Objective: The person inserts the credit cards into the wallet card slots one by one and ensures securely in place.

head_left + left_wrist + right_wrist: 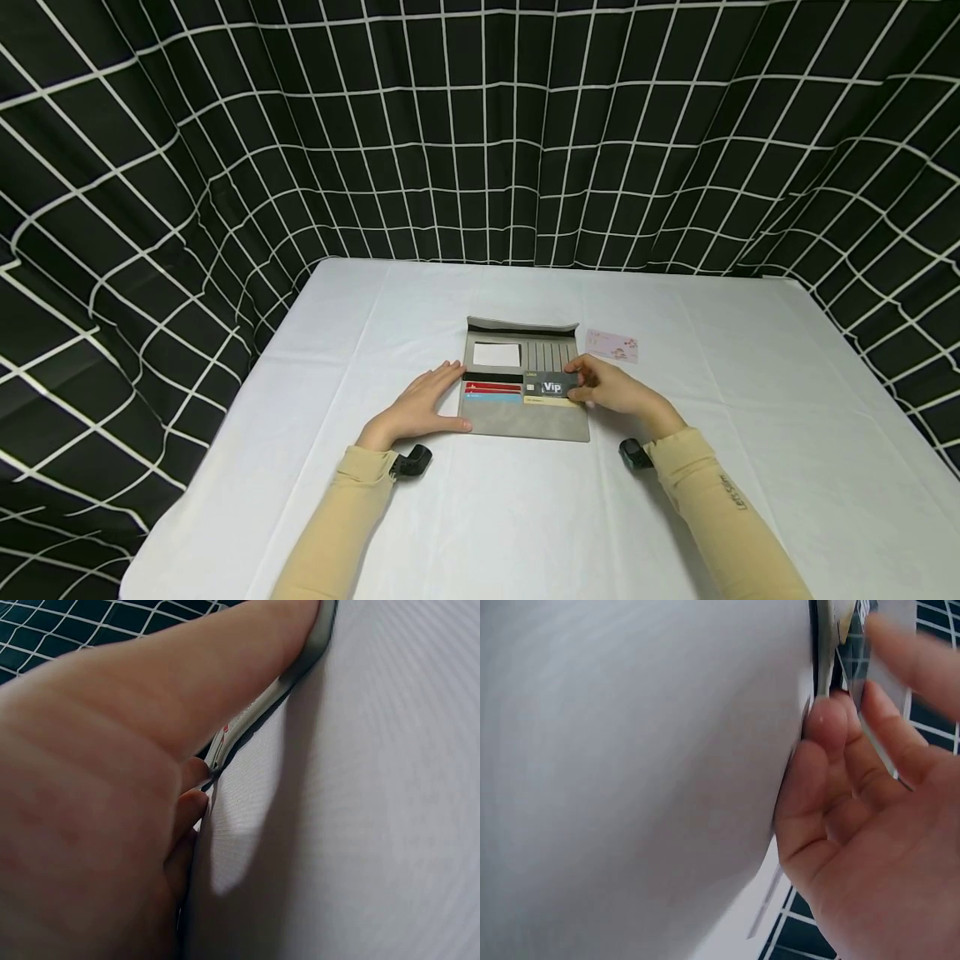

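An unfolded grey wallet [525, 425] lies on the table. My left hand [420, 407] rests at its left edge, fingers extended and thumb on the lower left part. With thumb and fingertips, my right hand [613, 388] pinches a dark grey "Vip" card [534, 384] at its right end. That card sits at the right-hand pocket, above a gold-edged strip [546, 402]. Red [491, 387] and light blue cards [491, 398] fill the left slots. In the right wrist view, the glossy card [857, 656] stands between thumb and fingers.
A pink patterned card [612, 346] lies just right of the wallet's top. A white card [496, 355] shows in the wallet's upper window, beside several narrow slots [546, 355]. White cloth [510, 517] covers the table; a black gridded curtain [450, 125] stands behind.
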### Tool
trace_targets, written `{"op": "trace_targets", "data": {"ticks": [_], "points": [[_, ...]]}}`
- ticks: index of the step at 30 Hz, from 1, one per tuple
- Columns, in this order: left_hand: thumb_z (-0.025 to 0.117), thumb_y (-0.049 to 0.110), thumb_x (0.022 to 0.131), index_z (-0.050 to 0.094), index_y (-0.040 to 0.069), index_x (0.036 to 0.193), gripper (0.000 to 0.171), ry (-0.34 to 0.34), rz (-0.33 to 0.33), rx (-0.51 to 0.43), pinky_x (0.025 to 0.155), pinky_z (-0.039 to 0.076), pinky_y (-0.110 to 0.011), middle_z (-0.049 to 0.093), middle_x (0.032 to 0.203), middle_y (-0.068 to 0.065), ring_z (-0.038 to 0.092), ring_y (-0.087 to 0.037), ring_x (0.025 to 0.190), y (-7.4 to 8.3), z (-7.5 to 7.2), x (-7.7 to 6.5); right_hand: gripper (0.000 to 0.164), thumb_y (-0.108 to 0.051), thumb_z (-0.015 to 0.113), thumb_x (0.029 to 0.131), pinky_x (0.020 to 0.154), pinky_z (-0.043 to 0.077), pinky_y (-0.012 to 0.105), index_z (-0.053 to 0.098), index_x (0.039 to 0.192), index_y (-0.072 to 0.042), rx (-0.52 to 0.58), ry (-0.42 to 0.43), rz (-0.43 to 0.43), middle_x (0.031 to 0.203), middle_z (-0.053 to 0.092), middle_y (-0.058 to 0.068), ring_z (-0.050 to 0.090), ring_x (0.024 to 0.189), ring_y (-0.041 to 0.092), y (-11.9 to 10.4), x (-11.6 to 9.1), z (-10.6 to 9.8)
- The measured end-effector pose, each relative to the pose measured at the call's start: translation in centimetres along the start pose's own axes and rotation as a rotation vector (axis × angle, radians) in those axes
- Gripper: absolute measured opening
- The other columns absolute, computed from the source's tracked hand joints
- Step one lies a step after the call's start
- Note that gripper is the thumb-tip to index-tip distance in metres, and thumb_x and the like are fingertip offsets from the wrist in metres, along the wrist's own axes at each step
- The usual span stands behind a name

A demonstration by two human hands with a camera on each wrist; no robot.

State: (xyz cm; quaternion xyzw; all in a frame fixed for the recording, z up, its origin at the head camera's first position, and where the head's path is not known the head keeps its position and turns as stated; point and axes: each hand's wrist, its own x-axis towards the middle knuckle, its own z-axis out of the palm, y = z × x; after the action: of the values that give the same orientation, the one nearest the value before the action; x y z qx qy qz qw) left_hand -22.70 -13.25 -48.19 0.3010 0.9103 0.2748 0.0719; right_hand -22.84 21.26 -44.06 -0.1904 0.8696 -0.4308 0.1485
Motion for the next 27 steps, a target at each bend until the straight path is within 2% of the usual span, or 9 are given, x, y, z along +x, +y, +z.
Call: {"op": "trace_targets", "data": {"ticks": [5,8,10,18,27], "points": [[0.066,0.058,0.075,0.024,0.010,0.147,0.096,-0.002,-0.006,0.002,0.111,0.008,-0.037,0.019,0.152,-0.005,0.011,-0.019,0.138,0.01,-0.05,0.00,0.074,-0.003,0.080,0.069,0.069,0.036,0.032,0.037,0.126,0.013,0.051,-0.054,0.003,0.096,0.040,0.020,0.038,0.084,0.030,-0.28,-0.40,-0.02],[0.066,0.058,0.075,0.025,0.010,0.147,0.097,0.003,-0.006,-0.002,0.111,0.008,-0.037,0.019,0.152,-0.006,0.012,-0.019,0.138,0.05,-0.08,-0.02,0.083,0.001,0.082,0.063,0.074,0.037,0.037,0.033,0.129,0.013,0.044,-0.063,0.001,0.098,0.038,0.019,0.038,0.087,0.032,-0.08,-0.43,0.11],[0.066,0.059,0.074,0.025,0.010,0.147,0.097,0.006,-0.006,-0.005,0.111,0.008,-0.037,0.020,0.152,-0.007,0.012,-0.020,0.138,0.05,-0.09,-0.02,0.084,0.001,0.083,0.062,0.075,0.037,0.040,0.033,0.129,0.012,0.031,-0.062,-0.003,0.099,0.038,0.019,0.038,0.088,0.032,-0.19,-0.52,0.15],[0.066,0.059,0.074,0.025,0.010,0.147,0.098,0.005,-0.001,0.000,0.111,0.008,-0.037,0.020,0.152,-0.007,0.012,-0.019,0.138,0.08,-0.05,0.03,0.082,-0.008,0.084,0.063,0.075,0.039,0.037,0.037,0.128,0.008,-0.034,-0.070,-0.045,0.099,0.040,0.016,0.040,0.087,0.028,0.12,-0.65,0.02],[0.066,0.059,0.074,0.025,0.010,0.147,0.097,0.001,-0.002,0.000,0.111,0.008,-0.038,0.019,0.152,-0.006,0.012,-0.020,0.138,0.11,-0.04,0.10,0.075,-0.010,0.084,0.065,0.077,0.039,0.038,0.041,0.125,0.006,-0.055,-0.065,-0.052,0.101,0.041,0.016,0.040,0.089,0.028,0.35,-0.78,0.00]]}}
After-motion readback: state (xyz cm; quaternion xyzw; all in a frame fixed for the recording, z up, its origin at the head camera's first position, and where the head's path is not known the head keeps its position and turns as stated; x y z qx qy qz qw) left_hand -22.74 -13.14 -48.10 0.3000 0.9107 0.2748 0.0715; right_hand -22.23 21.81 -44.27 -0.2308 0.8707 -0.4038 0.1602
